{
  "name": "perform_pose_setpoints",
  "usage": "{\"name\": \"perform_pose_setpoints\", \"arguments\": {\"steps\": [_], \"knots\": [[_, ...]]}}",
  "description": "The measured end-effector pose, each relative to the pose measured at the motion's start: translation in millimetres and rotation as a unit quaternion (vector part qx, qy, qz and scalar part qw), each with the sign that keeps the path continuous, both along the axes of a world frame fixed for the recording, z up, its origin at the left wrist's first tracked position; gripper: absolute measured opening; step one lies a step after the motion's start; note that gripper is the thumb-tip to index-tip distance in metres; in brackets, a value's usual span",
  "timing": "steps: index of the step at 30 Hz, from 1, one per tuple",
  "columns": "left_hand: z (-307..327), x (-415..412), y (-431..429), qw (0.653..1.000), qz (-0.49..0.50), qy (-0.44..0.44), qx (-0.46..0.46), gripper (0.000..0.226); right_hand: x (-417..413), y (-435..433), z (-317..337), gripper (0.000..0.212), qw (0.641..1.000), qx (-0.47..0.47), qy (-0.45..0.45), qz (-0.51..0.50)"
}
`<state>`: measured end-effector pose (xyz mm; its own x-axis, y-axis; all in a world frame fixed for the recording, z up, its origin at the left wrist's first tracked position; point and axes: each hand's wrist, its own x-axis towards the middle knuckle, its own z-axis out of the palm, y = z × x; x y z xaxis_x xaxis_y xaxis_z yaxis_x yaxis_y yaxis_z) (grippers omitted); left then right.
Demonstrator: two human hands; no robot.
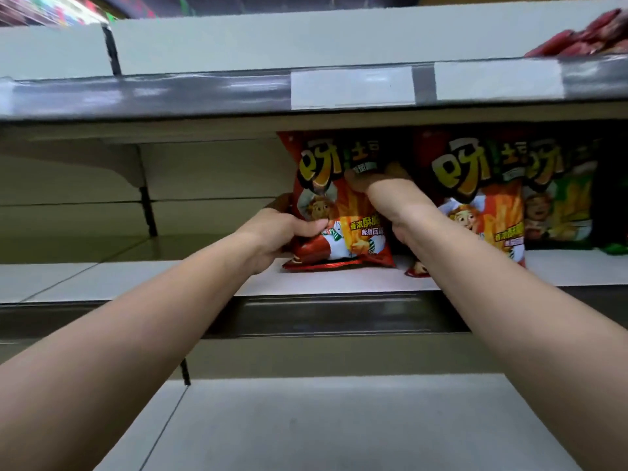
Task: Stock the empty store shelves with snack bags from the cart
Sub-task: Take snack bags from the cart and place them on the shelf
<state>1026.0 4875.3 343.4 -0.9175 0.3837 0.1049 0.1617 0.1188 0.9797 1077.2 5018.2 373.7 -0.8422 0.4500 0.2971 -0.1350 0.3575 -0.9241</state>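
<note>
Both our arms are stretched out to the middle shelf point(136, 280), and both hands are on the same red snack bag point(339, 205). Our left hand point(272, 234) has it by the lower left corner, thumb point(311, 228) pressed flat across the front, the other fingers curled round behind the bag and out of sight. Our right hand point(387, 198) is higher up on the bag's right side, its fingers folded over the edge and gripping it.

The bag stands upright, its bottom seam touching the shelf board, close to the front edge. Just beside it on the right stands a second red bag point(475, 185) of the same print, partly hidden behind our right forearm. Next to that one, further right, there is a green bag point(564, 205) with the same big lettering, set a little deeper in the shadow.

Above us runs the upper shelf point(238, 45), with two blank white label strips point(351, 87) in its dark front rail. Some red packs point(584, 39) lie at its far right end, too blurred to read. Below our arms the lower shelf point(339, 419) shows its pale grey board.
</note>
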Motion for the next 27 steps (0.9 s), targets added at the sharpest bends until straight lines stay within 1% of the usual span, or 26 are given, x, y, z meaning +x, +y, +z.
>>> {"name": "perform_pose_setpoints", "arguments": {"steps": [2,3,6,9,10,11,13,14,16,17,18,19,20,21,22,24,27], "knots": [[-5,-4,1,1.0,-0.017,0.008,-0.016,0.027,-4,1,-4,0.064,0.999,0.018,-0.019,-0.018],[-7,-5,1,0.999,-0.022,0.01,-0.023,0.029,-5,1,-7,0.063,0.999,0.022,-0.026,-0.019],[-12,-6,1,0.999,-0.032,0.021,-0.039,0.046,-7,-1,-11,0.065,0.996,0.059,-0.054,-0.03],[-10,-3,0,0.998,-0.032,0.021,-0.043,0.045,0,-4,-8,0.056,0.99,0.113,-0.075,-0.037],[-9,-1,0,0.998,-0.028,0.021,-0.043,0.048,4,-6,-7,0.051,0.988,0.128,-0.08,-0.036],[-8,1,0,0.999,-0.02,0.024,-0.042,0.056,10,-7,-5,0.046,0.985,0.146,-0.08,-0.035],[-8,8,-1,0.999,0.011,0.033,-0.03,0.081,21,-11,-3,0.034,0.978,0.191,-0.068,-0.04],[-8,15,-2,0.999,0.029,0.04,-0.014,0.088,27,-13,-3,0.031,0.973,0.218,-0.055,-0.049],[-7,30,-5,0.995,0.07,0.07,0.011,0.089,36,-17,-5,0.025,0.96,0.27,-0.004,-0.068],[-8,39,-7,0.991,0.098,0.092,0.016,0.086,40,-20,-8,0.028,0.953,0.292,0.034,-0.076],[-9,46,-10,0.985,0.127,0.114,0.02,0.081,44,-24,-13,0.038,0.947,0.304,0.077,-0.073],[-12,56,-14,0.978,0.154,0.137,0.019,0.077,48,-30,-18,0.046,0.942,0.303,0.133,-0.057],[-17,67,-18,0.971,0.182,0.155,0.019,0.073,52,-38,-24,0.049,0.936,0.292,0.194,-0.029],[-24,79,-24,0.964,0.207,0.166,0.019,0.069,56,-48,-30,0.048,0.93,0.277,0.243,0.007],[-33,89,-31,0.958,0.228,0.173,0.023,0.067,60,-60,-38,0.046,0.924,0.267,0.271,0.048],[-55,115,-48,0.944,0.274,0.183,0.026,0.065,65,-88,-55,0.041,0.915,0.252,0.285,0.132],[-87,151,-85,0.918,0.357,0.174,-0.021,0.059,73,-133,-80,0.037,0.9,0.215,0.286,0.249]]}}
